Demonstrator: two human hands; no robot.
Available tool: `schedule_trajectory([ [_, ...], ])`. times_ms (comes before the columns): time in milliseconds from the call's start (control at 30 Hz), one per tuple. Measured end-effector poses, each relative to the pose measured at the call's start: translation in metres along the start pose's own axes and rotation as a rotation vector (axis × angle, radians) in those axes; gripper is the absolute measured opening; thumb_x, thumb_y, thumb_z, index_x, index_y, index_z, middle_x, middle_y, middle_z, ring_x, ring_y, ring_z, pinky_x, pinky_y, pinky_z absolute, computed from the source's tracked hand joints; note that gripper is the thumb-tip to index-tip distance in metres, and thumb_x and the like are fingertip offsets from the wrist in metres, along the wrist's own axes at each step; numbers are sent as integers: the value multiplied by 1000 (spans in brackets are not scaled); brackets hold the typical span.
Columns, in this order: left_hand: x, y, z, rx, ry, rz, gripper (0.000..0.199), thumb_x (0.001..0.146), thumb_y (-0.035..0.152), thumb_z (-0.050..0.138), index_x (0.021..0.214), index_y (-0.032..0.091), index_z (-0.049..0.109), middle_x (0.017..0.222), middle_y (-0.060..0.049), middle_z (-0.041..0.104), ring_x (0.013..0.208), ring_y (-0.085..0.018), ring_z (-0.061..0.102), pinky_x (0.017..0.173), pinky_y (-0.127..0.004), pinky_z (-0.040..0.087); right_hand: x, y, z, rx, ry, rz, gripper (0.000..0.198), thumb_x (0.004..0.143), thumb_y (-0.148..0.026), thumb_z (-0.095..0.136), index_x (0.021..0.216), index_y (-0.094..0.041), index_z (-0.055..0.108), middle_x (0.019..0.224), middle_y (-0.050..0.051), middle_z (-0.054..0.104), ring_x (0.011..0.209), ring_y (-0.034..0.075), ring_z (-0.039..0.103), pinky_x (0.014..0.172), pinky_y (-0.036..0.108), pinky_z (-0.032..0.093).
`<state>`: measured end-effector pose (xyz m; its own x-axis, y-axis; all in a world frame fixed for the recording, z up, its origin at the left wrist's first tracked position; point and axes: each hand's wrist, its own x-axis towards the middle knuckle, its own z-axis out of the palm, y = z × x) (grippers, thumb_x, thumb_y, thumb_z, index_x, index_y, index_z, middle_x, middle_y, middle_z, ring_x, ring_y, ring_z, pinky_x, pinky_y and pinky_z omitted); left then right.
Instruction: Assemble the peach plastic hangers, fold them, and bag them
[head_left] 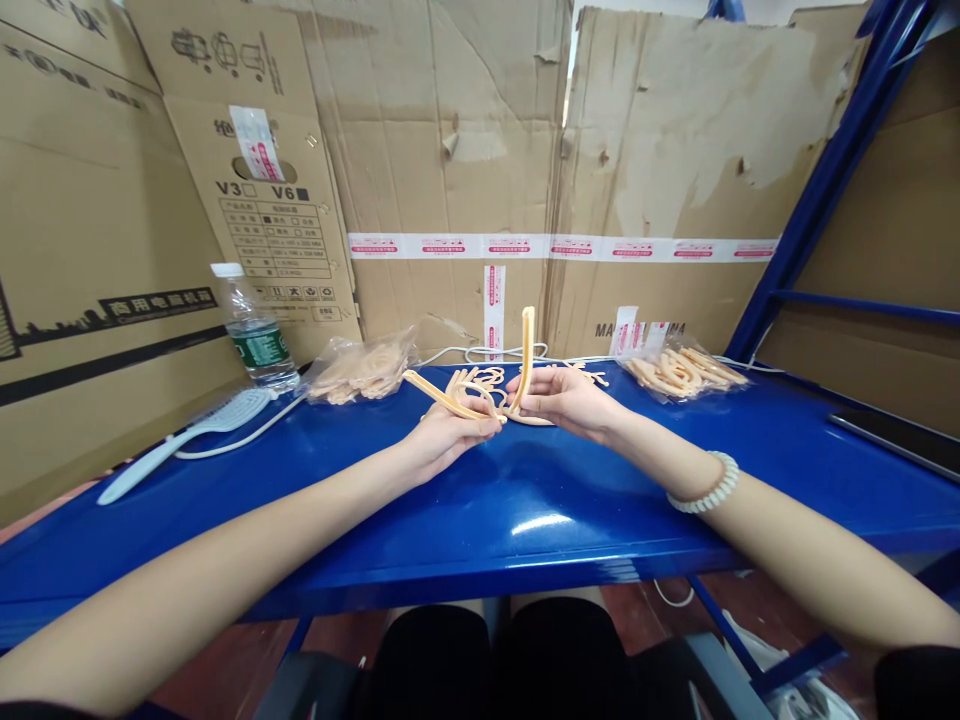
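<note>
My left hand (442, 440) is closed on a peach-coloured grooved strip (436, 393), whose free end slants up to the left. Part of a curved loop shows above the thumb. Pinched in my right hand (574, 402) is a similar peach strip (528, 340), its free end standing upright and its lower part bending toward the left hand. Whether both ends belong to one piece I cannot tell. Behind the hands, several loose peach strips (487, 377) lie on the blue table (480, 520), partly hidden by the fingers.
Clear bags of peach strips lie at the back left (364, 370) and back right (682, 372). A water bottle (259, 340) and a pale blue hairbrush (195, 430) are on the left. A dark flat device (896, 443) lies far right. Cardboard (450, 180) walls the back.
</note>
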<state>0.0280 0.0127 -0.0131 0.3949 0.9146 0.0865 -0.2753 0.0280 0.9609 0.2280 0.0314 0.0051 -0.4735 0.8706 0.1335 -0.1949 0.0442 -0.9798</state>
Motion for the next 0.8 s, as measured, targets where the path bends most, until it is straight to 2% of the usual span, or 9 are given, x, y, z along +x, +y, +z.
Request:
schedule_trajectory([
  [133,-1,2,1,11,-33,-2,25,50,14,87,65,12,68,65,-1,67,64,-10,61,60,-20,44,-1,-1,-1,-72,-13,1,32,58,-17,85,88,-17,71,83,2,73,75,12,68,78,26,54],
  [400,-3,1,5,41,-41,24,23,46,13,87,60,12,69,62,-4,68,65,-14,63,63,-24,47,-2,0,4,-158,-163,-78,31,62,-26,85,88,-15,71,79,3,73,74,13,68,77,28,55],
  [600,-7,-6,5,32,60,76,19,48,10,83,60,13,69,66,-1,67,67,-12,61,66,-23,47,-5,1,10,-293,-111,-181,30,59,-29,86,81,-15,71,75,2,73,70,14,68,75,31,55],
  [800,-9,-6,6,7,148,93,22,45,9,81,59,14,66,66,1,64,68,-13,61,67,-24,48,-7,4,16,-298,-37,-209,28,58,-29,85,77,-15,70,74,2,73,70,15,68,79,34,56],
])
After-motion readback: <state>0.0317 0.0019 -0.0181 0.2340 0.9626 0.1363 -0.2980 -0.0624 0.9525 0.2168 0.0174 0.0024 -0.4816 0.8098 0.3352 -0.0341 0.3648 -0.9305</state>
